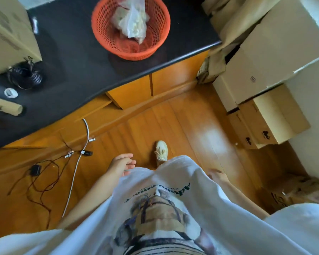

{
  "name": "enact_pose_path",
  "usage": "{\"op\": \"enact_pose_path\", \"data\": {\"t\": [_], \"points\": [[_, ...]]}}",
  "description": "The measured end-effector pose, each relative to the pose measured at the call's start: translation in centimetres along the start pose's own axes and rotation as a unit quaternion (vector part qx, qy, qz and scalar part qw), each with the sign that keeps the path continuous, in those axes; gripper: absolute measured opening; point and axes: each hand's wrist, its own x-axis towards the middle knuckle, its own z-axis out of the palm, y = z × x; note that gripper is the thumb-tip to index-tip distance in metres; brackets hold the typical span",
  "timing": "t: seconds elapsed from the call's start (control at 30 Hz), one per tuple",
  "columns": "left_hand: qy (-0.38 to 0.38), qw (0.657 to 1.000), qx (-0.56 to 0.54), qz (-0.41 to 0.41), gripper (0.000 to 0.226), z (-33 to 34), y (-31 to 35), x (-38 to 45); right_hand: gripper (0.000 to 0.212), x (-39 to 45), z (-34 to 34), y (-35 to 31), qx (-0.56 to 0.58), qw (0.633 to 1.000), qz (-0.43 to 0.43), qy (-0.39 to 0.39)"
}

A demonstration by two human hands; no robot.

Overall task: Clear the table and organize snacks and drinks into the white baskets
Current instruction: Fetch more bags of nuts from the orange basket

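An orange mesh basket [155,46] stands on the black countertop [77,59] ahead of me, with clear plastic snack bags [132,21] inside it. My left hand [122,163] hangs by my hip with relaxed fingers and holds nothing. My right hand [216,174] is mostly hidden behind my white shirt; only part of it shows, blurred. No white basket is in view.
Stacked cardboard boxes [269,61] fill the right side; another box [9,30] sits on the counter at left. A black cable bundle [26,75], a white tape roll [11,92] and a cardboard tube [4,106] lie on the counter. Cables [44,173] trail across the wooden floor.
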Motion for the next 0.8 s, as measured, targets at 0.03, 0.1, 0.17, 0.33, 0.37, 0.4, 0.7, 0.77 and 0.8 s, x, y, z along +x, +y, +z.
{"op": "enact_pose_path", "data": {"t": [0.03,0.1,0.17,0.33,0.37,0.4,0.7,0.77,0.8], "points": [[0.017,1.000,-0.009,-0.003,0.032,-0.7,1.2,0.6,0.034,0.9,0.6,-2.0,-0.008,1.000,-0.013,-0.009],[0.045,0.998,-0.036,-0.012,0.033,-2.0,3.2,1.6,0.032,2.2,2.1,-6.9,-0.052,0.998,-0.021,-0.017],[0.066,0.995,-0.068,-0.027,0.035,-3.6,4.4,2.4,0.031,1.9,4.4,-12.5,-0.072,0.996,-0.049,-0.030],[0.100,0.980,-0.152,-0.082,0.033,-7.3,4.7,3.7,0.031,1.1,9.6,-22.2,-0.158,0.973,-0.130,-0.104],[0.102,0.975,-0.168,-0.102,0.029,-7.8,4.7,4.1,0.030,1.2,10.6,-23.8,-0.163,0.970,-0.142,-0.112],[0.105,0.971,-0.177,-0.120,0.027,-8.4,4.7,4.5,0.030,1.2,11.6,-25.3,-0.168,0.967,-0.150,-0.116],[0.085,0.963,-0.209,-0.151,0.039,-12.0,13.5,9.9,0.029,1.1,14.5,-31.8,-0.094,0.985,-0.105,-0.096],[0.090,0.974,-0.181,-0.105,0.036,-11.6,17.9,11.0,0.029,1.3,14.5,-32.5,-0.070,0.990,-0.092,-0.081],[0.089,0.979,-0.168,-0.074,0.035,-11.4,20.3,11.5,0.029,1.4,14.6,-33.1,-0.055,0.992,-0.091,-0.073]]}}
